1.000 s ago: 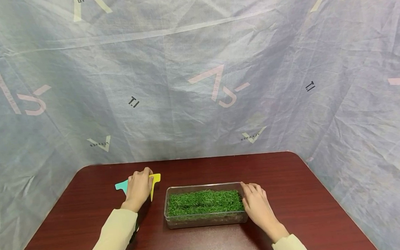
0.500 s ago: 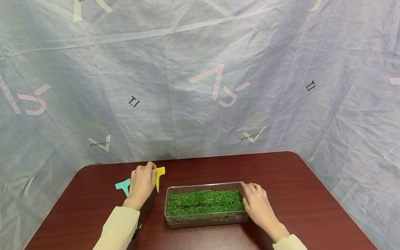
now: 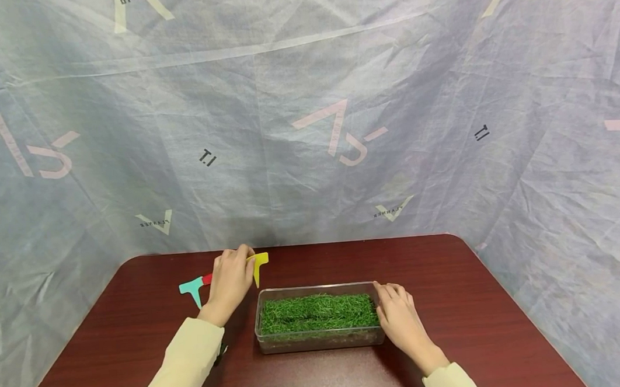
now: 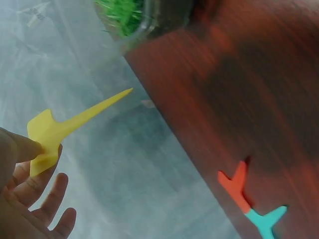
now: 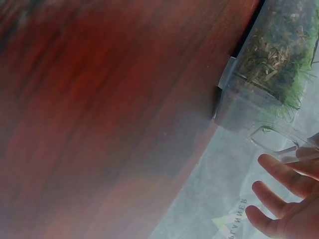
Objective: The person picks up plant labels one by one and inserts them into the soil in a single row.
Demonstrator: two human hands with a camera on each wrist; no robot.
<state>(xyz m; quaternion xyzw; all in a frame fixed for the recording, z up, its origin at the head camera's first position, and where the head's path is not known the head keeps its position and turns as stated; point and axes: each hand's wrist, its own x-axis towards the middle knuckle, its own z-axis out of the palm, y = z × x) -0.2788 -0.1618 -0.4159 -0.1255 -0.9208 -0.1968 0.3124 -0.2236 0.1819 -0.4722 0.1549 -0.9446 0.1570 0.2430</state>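
Between thumb and fingers, my left hand [image 3: 230, 285] pinches a yellow T-shaped plant label [image 3: 261, 261] by its wide head. In the left wrist view the label's pointed stem [image 4: 99, 108] sticks out freely, above the table. At its right end, a clear rectangular plastic box [image 3: 320, 340] is held by my right hand [image 3: 401, 320]. Thumb and index finger [image 5: 279, 169] grip the rim by the handle cut-out, while the other fingers spread outside. Green grass [image 3: 318, 311] fills the box, with brown bits under it in the right wrist view.
Left of the box, a teal T-shaped label [image 3: 192, 287] and a red one [image 3: 207, 279] lie touching on the dark red table [image 3: 451, 279]. The left hand partly covers the red one in the head view. Grey printed cloth [image 3: 266, 161] hangs around the table.
My left hand has moved right and away from me with the yellow label, toward the box's far left corner. The red label has come into view. My right hand stays put.
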